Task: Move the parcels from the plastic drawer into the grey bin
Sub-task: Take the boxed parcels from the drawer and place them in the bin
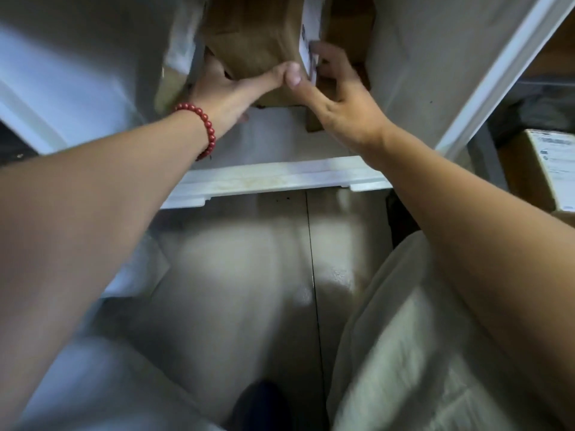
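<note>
A brown cardboard parcel (258,35) with a white label on its right face stands inside the white plastic drawer (270,178). My left hand (227,88), with a red bead bracelet at the wrist, grips the parcel's lower left side, thumb across its front. My right hand (339,94) grips the lower right side, fingers on the label, thumb meeting the left thumb. More brown parcels sit beside it, one at the left (169,85) and one behind at the right (351,29). The grey bin is not in view.
The drawer's white side walls rise left and right of the parcels. A cardboard box with a printed label (547,169) lies outside the drawer at the right edge. Below are a pale floor, light trousers and a dark shoe tip (261,399).
</note>
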{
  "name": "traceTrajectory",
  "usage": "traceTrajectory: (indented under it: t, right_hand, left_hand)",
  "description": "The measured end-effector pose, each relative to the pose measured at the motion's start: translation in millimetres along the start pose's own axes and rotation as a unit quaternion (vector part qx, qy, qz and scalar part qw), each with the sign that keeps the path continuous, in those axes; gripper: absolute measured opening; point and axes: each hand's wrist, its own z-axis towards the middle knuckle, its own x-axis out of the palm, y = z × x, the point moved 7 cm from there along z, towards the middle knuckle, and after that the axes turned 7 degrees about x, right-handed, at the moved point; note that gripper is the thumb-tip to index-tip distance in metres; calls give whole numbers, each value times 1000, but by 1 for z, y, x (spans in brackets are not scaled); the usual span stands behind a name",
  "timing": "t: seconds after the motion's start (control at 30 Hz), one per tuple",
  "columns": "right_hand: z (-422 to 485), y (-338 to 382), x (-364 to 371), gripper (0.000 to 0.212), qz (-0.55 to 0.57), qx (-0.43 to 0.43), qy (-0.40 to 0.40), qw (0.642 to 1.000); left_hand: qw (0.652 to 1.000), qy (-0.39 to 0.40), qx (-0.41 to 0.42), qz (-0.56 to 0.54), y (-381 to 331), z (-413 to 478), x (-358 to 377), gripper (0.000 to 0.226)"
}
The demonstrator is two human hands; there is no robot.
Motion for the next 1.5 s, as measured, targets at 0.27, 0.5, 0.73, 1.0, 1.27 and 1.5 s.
traceTrajectory:
  t: [0.27, 0.5, 0.73, 1.0, 1.27, 1.5]
  right_hand:
    - [-45, 4, 19, 67, -8, 11, 82, 997]
    - [-88, 12, 33, 53, -59, 1, 92, 994]
    - [-130, 9, 56, 51, -40, 54, 169, 983]
    - [-150, 9, 74, 46, 61, 117, 260, 956]
    - [-140, 20, 53, 20, 30, 19, 99, 994]
    - [-136, 12, 38, 58, 39, 73, 83, 993]
  left_hand:
    - [997, 35, -40, -57, 10, -60, -20, 131]
    - [993, 31, -56, -97, 13, -119, -40, 111]
    - [983, 23, -116, -140, 23, -181, -46, 66]
    - [954, 26, -169, -247, 31, -207, -60, 65]
    - [927, -42, -185, -323, 36, -214, -72, 37]
    - [932, -25, -204, -298, 49, -241, -101, 51]
